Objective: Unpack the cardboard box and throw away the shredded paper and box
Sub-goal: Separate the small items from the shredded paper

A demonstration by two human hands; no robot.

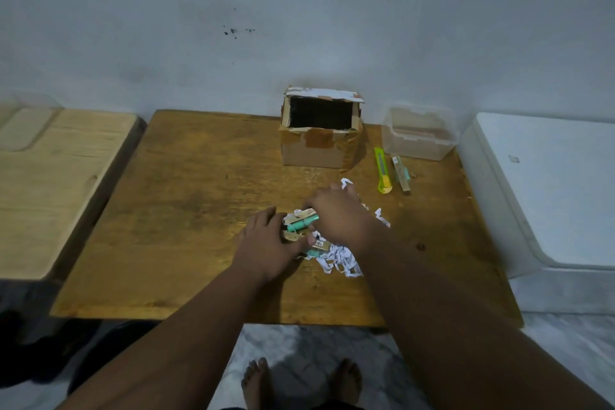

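An open cardboard box (320,143) stands at the back of the wooden table (186,210), its inside dark. In the middle of the table lies a heap of white shredded paper (339,258) mixed with small teal tubes (301,225) and tan packets. My left hand (269,245) rests on the left side of the heap, fingers curled over the items. My right hand (336,213) reaches over the heap and pinches a tan packet with a teal tube beside it. Much of the heap is hidden under both hands.
A green and yellow box cutter (382,175) and a slim packaged item (401,173) lie right of the box. A clear plastic container (419,133) stands at the back right. A light wooden bench (50,183) is on the left, a white appliance (549,190) on the right.
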